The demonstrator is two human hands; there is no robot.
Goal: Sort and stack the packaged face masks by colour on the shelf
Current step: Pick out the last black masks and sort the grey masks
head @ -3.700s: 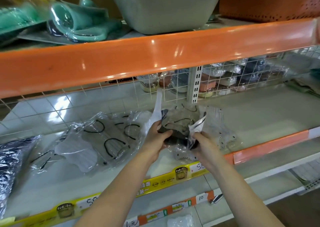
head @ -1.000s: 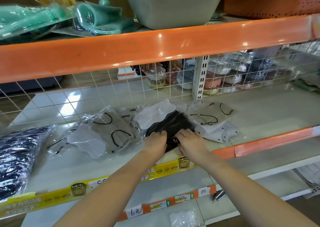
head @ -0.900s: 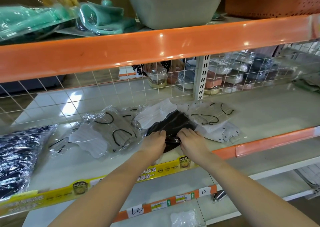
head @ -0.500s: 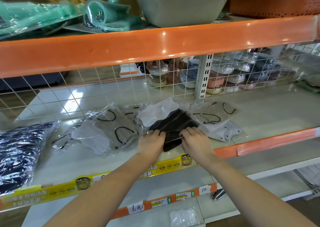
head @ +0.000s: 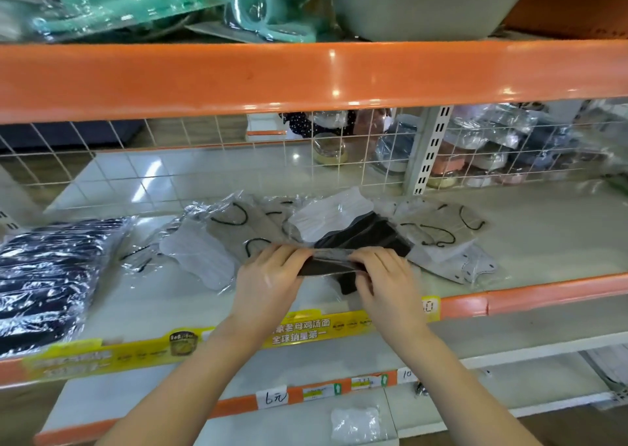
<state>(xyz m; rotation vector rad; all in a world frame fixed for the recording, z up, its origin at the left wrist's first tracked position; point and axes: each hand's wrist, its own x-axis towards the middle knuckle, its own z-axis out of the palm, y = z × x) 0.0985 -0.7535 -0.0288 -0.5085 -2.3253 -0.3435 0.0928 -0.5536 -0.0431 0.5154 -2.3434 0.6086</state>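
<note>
A packaged black mask [head: 365, 236] lies in the middle of the shelf [head: 543, 241]. My left hand [head: 268, 279] and my right hand [head: 384, 282] both pinch its lifted near edge, a little apart. Behind it sits a white mask pack [head: 326, 216]. Beige masks with black ear loops lie to the left [head: 238, 228] and to the right [head: 445, 226]. A white mask pack [head: 198, 257] rests at the left, and another white one [head: 465, 263] at the right under the beige pack.
A stack of dark navy packs [head: 44, 275] fills the shelf's left end. A wire grid [head: 204, 160] closes the back, with jars behind it. The orange beam [head: 306, 78] of the upper shelf hangs overhead. A small clear packet [head: 355, 423] lies on the lower shelf.
Both hands have gone from pressing the black pack flat to pinching and lifting its near edge. The view has shifted slightly closer.
</note>
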